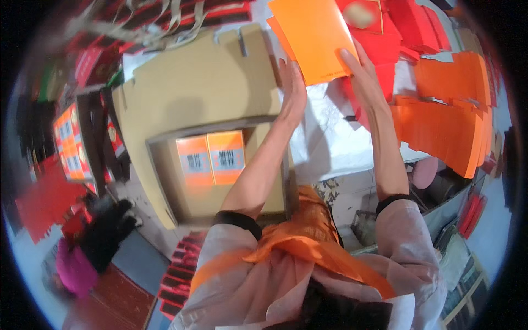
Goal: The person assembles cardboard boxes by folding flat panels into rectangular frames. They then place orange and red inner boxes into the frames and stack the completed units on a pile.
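You had both hands up over the worktop (316,135), working at a pair of flat orange packs (313,41), one partly behind the other and poking out on its left side. Your right hand (361,71) was clamped on them at the lower right corner, its thumb lying across the front face. Your left hand (294,91) was held flat and unclenched at the lower left edge, palm turned toward the packs; whether it pressed on them, I could not tell.

Left of your left forearm stood an open cardboard box (187,206), its broad flap spread out beyond it. Two labelled orange packs (212,158) lay side by side inside, label up, near the far wall.

To your right, stacks of orange pieces (437,129) stood in leaning rows, with red packets (415,27) beyond them. At the lower left, well apart from your hands, was a person in a magenta top (77,269).
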